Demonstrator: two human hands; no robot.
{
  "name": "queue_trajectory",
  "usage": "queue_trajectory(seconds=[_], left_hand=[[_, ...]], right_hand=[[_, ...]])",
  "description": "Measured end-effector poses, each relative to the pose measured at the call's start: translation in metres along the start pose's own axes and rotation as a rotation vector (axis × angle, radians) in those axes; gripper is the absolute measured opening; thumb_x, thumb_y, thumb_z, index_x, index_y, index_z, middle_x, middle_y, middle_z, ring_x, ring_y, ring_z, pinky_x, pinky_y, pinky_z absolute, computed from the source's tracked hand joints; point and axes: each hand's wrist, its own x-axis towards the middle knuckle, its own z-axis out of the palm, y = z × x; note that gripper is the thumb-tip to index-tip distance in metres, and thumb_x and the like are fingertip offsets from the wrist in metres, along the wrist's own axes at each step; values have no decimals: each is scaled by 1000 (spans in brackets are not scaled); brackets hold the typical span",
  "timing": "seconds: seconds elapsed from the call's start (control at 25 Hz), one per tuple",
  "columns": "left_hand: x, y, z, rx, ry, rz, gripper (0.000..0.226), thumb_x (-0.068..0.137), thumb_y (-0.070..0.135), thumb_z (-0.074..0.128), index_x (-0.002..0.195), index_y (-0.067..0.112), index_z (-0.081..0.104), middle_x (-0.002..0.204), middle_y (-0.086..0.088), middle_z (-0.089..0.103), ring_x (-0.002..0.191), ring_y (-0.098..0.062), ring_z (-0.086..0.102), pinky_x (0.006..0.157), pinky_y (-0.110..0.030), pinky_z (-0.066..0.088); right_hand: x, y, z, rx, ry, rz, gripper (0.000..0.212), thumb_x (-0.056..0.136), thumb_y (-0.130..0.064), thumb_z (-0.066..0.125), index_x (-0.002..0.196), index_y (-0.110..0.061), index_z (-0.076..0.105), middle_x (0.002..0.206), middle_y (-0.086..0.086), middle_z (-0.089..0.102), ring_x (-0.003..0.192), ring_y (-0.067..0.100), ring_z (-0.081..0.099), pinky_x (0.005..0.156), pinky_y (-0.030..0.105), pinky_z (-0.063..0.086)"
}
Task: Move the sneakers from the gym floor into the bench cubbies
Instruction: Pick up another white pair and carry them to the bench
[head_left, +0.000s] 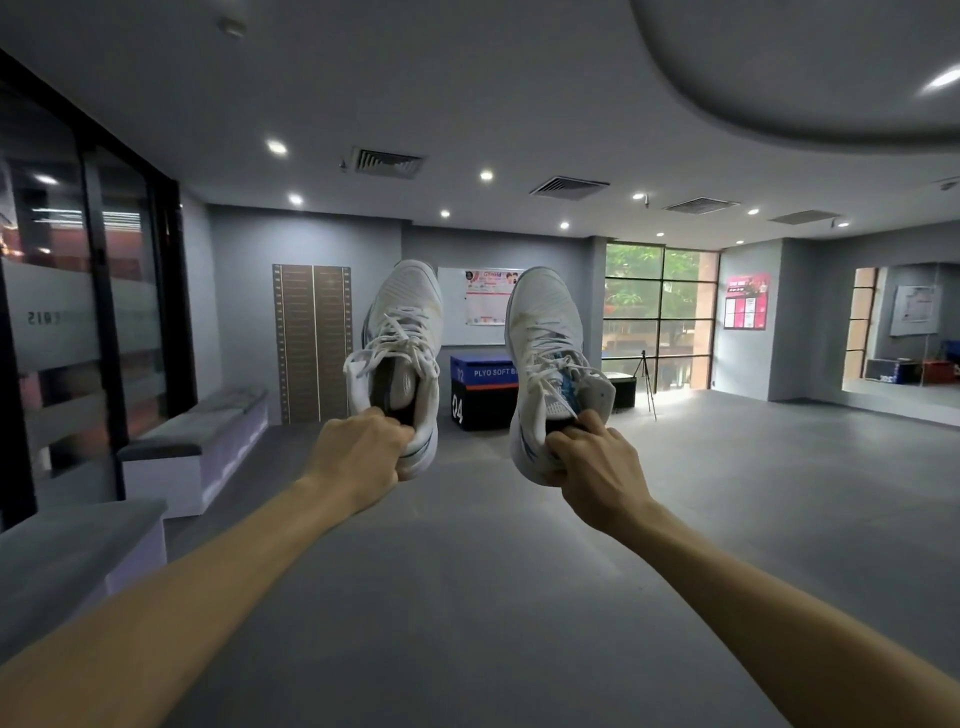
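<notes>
open grey gym floor (493, 545) stretches ahead. a grey-cushioned white bench (208, 441) lines the left wall, and a black-and-blue plyo box (480, 395) stands further back at centre.

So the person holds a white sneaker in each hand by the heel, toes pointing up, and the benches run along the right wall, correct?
Not quite. The benches run along the left wall, beside the glass partition, as the head view shows. The rest holds: the left hand grips one white sneaker by the heel and the right hand grips the other sneaker, toes pointing up.
</notes>
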Motion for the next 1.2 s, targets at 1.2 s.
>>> queue_trajectory(seconds=[1.2], left_hand=[[168, -386, 284, 565, -250, -824, 14, 80, 21, 62, 93, 21, 65, 93, -10, 66, 85, -36, 63, 61, -34, 40]], right_hand=[[465, -273, 541, 769, 7, -768, 13, 78, -17, 70, 78, -14, 57, 91, 4, 66, 102, 29, 46, 61, 33, 32]])
